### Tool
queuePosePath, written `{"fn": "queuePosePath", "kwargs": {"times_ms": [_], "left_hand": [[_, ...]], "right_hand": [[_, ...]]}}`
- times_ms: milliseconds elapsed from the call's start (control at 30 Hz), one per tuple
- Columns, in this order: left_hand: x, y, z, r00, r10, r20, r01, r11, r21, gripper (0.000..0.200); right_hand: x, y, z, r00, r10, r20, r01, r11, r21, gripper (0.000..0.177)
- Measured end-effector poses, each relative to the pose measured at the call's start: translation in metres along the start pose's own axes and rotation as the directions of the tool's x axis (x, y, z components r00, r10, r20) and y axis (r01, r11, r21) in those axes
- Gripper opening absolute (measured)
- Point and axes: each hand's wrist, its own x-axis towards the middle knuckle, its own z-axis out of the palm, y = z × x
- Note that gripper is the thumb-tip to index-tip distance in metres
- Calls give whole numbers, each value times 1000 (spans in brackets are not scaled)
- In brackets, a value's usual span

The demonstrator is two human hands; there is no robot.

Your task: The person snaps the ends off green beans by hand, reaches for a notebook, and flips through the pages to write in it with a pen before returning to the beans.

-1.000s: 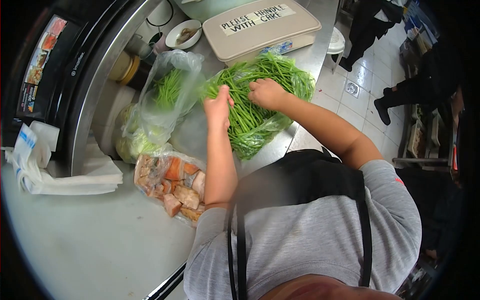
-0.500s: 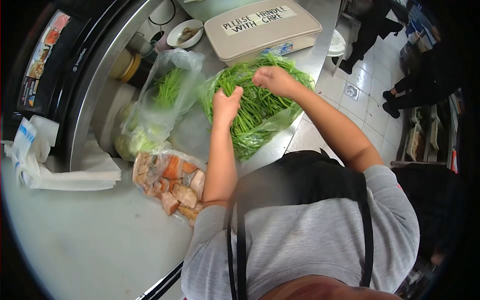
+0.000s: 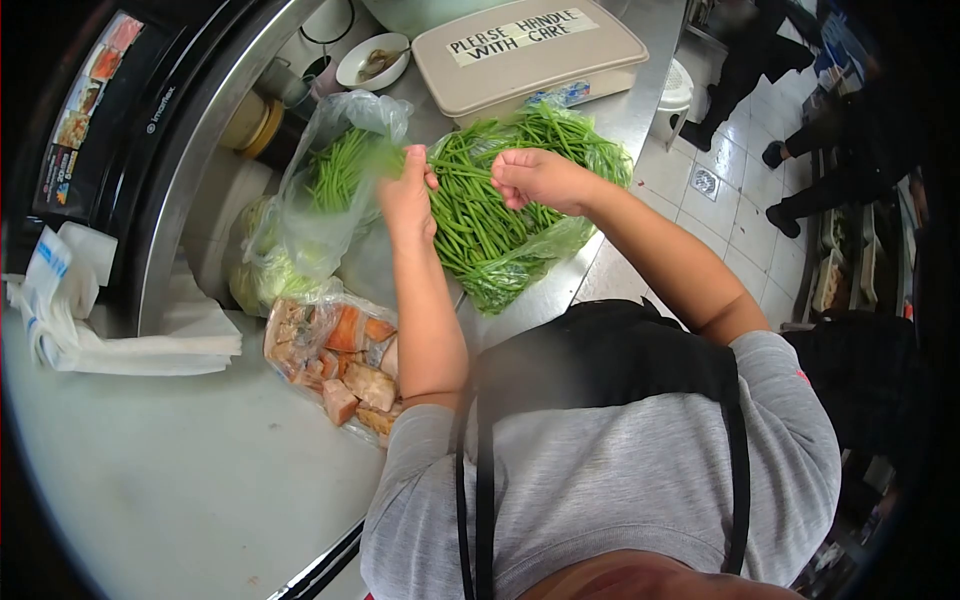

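Note:
An open clear plastic bag lies spread on the steel counter, heaped with long, thin green stalks, some with leaves. Over the heap's left edge, my left hand is closed around green stalks whose leafy ends blur beyond the fingers. My right hand is pinched above the middle of the pile, and a stalk seems to reach its fingertips. Left of my left hand stands a second plastic bag with cut green pieces inside.
A lidded beige box and a white bowl sit behind. Bagged meat chunks, a bagged pale green vegetable and white plastic bags lie left. Two people in dark clothes stand at the right.
My left hand has moved left from the heap toward the bag of cut pieces, carrying green stalks. My right hand has shifted slightly left and down, staying over the pile.

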Motion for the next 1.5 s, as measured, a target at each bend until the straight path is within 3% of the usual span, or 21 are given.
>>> {"fn": "queuePosePath", "kwargs": {"times_ms": [100, 167, 200, 300, 400, 500, 567, 633, 733, 767, 800, 900, 1000, 1033, 1133, 1167, 1267, 1333, 1367, 1467, 1500], "left_hand": [[-8, 9, 2, 995, 79, 58, -81, 996, 26, 11], [-23, 22, 13, 980, 110, 164, -117, 993, 34, 10], [-22, 22, 13, 984, 133, 115, -135, 991, 10, 10], [-15, 21, 6, 979, 202, 31, -202, 979, -21, 9], [-9, 20, -3, 995, 101, 21, -101, 995, 4, 11], [-1, 0, -15, 996, 23, 81, -61, 865, 498, 13], [6, -21, -20, 978, 38, 207, -174, 700, 693, 15], [4, -27, -12, 947, 27, 319, -270, 601, 752, 17], [1, -25, 5, 936, -142, 323, -129, 715, 687, 18], [-4, -28, 14, 943, -124, 310, -48, 868, 495, 16], [-6, -25, 19, 932, -179, 316, 38, 913, 406, 15], [-13, -18, 24, 864, -320, 390, 321, 945, 65, 12], [-3, -24, 12, 783, -278, 556, 510, 799, -319, 10], [-1, -24, 9, 763, -266, 590, 559, 729, -394, 8], [3, -24, 6, 760, -253, 599, 592, 650, -477, 9], [2, -24, 6, 768, -266, 583, 589, 651, -478, 9], [4, -26, 4, 763, -276, 584, 602, 633, -487, 8], [2, -27, 4, 788, -294, 540, 569, 684, -457, 9], [0, -27, 5, 800, -302, 518, 553, 707, -441, 10], [-12, -18, 14, 864, -271, 425, 385, 898, -211, 11], [-13, -10, 13, 878, -226, 422, 359, 893, -271, 12]], "right_hand": [[14, 3, 7, 961, -125, -248, -48, 806, -590, 21], [22, 2, 16, 955, -100, -281, -172, 584, -793, 27], [26, 2, 22, 950, -93, -297, -227, 447, -865, 30], [36, 2, 42, 973, -83, -217, -191, 246, -950, 34], [45, 15, 42, 987, -109, -114, -101, 114, -988, 25], [47, 15, 31, 985, -148, -87, -77, 71, -995, 19], [36, -8, 28, 981, -180, -72, -70, 20, -997, 17], [28, -15, 18, 951, -308, -9, 3, 38, -999, 16], [22, -23, 8, 885, -465, -10, -29, -34, -999, 15], [22, -21, 7, 859, -511, -37, -60, -30, -998, 15], [22, -20, 5, 829, -556, -63, -91, -23, -996, 16], [25, -21, -21, 706, -627, -331, -225, 245, -943, 21], [14, -22, -40, 857, -374, -354, -206, 381, -901, 28], [10, -22, -43, 939, -144, -311, -185, 551, -814, 33], [2, -9, -33, 981, -130, -147, 51, 891, -451, 32], [-1, -10, -30, 991, -54, -125, 1, 921, -390, 32], [6, 4, -31, 984, -179, -12, 157, 892, -424, 27], [8, 0, -23, 958, -275, -81, 131, 671, -730, 24], [9, -2, -18, 939, -330, -100, 94, 524, -847, 22], [25, 10, -7, 907, -278, -317, -202, 373, -905, 21], [29, 10, -7, 911, -238, -337, -252, 324, -912, 23]]}}
